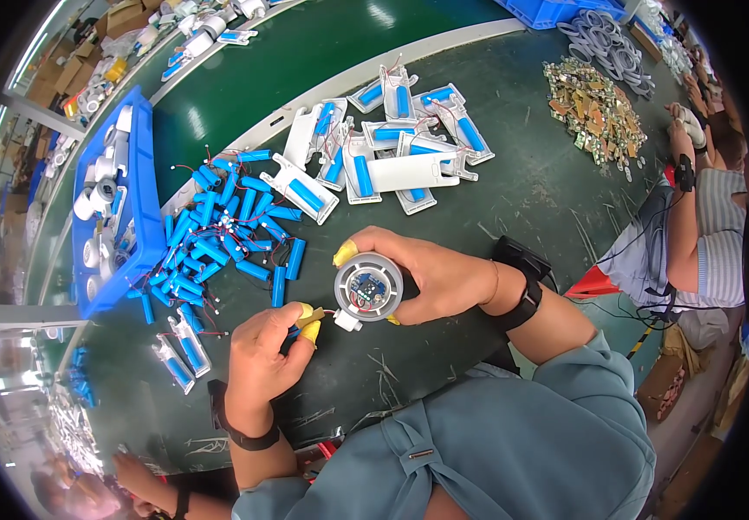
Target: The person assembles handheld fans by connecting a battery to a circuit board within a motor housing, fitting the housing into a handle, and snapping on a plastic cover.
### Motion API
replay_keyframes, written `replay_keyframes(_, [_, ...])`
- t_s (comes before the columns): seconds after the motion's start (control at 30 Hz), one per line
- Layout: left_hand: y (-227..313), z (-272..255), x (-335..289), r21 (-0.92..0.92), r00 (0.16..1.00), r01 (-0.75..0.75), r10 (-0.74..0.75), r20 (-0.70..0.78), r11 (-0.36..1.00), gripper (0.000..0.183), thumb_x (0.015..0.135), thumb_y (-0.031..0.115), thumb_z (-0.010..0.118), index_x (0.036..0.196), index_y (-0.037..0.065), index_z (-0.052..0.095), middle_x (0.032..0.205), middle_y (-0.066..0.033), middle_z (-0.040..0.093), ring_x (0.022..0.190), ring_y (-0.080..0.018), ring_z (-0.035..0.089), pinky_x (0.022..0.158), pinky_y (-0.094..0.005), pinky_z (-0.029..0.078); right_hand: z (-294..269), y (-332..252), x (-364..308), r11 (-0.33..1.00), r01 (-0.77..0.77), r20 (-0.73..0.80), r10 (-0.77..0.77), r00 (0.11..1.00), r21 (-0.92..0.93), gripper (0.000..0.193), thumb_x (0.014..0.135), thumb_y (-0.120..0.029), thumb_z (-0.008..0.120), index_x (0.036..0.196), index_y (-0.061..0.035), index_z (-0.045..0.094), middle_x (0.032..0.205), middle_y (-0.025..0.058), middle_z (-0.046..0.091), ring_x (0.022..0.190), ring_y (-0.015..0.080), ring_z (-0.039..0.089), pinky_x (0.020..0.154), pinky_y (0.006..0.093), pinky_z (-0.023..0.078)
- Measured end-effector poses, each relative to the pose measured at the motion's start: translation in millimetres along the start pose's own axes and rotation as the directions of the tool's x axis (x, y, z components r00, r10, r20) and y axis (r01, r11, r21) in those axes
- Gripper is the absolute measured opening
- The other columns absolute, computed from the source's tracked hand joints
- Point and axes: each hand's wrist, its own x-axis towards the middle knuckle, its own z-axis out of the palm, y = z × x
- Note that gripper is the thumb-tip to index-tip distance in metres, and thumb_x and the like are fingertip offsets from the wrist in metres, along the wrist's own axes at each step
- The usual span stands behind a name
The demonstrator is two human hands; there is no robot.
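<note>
My right hand [431, 277] is wrapped round a grey and white round housing [369, 288], its open end up. Inside it show a small blue circuit board and red wires. A small white block-shaped part [347, 321] juts from its lower left edge. Beside that part, my left hand [275, 347] pinches thumb and finger together on something small that I cannot make out; a thin wire runs between these fingertips and the housing. Yellow covers sit on fingertips of both hands. Nearest to my left hand lies a heap of blue cylindrical batteries [210, 230] with red leads.
White plastic handle shells [413, 169] with batteries lie piled beyond my hands. A blue bin [145, 204] of white parts stands left. Small circuit boards [598, 113] and grey rings [606, 48] lie at the far right. A co-worker's arm [682, 217] is at the right; another person works lower left.
</note>
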Motion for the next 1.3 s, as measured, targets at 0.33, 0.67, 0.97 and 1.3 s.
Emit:
replay_keyframes(0.33, [-2.1,-0.5,-2.1,0.005,1.000,-0.002,0.002,-0.009,1.000,0.037,0.072,-0.005,0.074,0.107,0.003,0.064,0.088,-0.0117,0.072,0.075,-0.0233,0.072,0.067,-0.0300,0.056,0.6,1.5,0.0,1.000,-0.006,-0.011,0.006,1.000,0.003,0.070,0.071,0.002,0.067,0.136,-0.0051,0.043,0.121,0.0060,0.050,0.115,0.0159,0.051,0.098,0.0300,0.040])
replay_keyframes(0.67, [-0.7,3.2,-1.9,-0.008,0.999,0.039,-0.039,-0.036,0.999,0.038,0.074,-0.004,0.074,0.109,0.003,0.062,0.089,-0.0108,0.074,0.077,-0.0192,0.073,0.068,-0.0288,0.056,0.6,1.4,0.2,1.000,-0.010,-0.012,0.011,1.000,0.023,0.071,0.071,0.002,0.067,0.137,-0.0060,0.043,0.121,0.0051,0.050,0.114,0.0148,0.051,0.097,0.0295,0.041])
replay_keyframes(0.97, [-3.1,1.7,-2.0,0.052,1.000,-0.011,0.012,-0.023,0.999,0.037,0.073,-0.002,0.077,0.107,0.003,0.063,0.087,-0.0110,0.073,0.074,-0.0207,0.072,0.066,-0.0287,0.056,0.4,0.2,0.3,1.000,-0.005,0.006,0.005,1.000,0.006,0.071,0.071,0.002,0.067,0.137,-0.0054,0.043,0.121,0.0055,0.050,0.114,0.0152,0.051,0.098,0.0299,0.041])
replay_keyframes(1.3, [-3.9,3.3,-3.1,0.008,0.999,-0.023,0.023,-0.043,1.000,0.037,0.074,-0.003,0.077,0.108,0.003,0.065,0.087,-0.0087,0.073,0.071,-0.0175,0.071,0.064,-0.0265,0.055,0.4,1.5,-0.3,0.999,0.000,0.026,-0.001,1.000,0.044,0.071,0.071,0.003,0.066,0.138,-0.0052,0.043,0.122,0.0061,0.050,0.116,0.0161,0.051,0.099,0.0306,0.041])
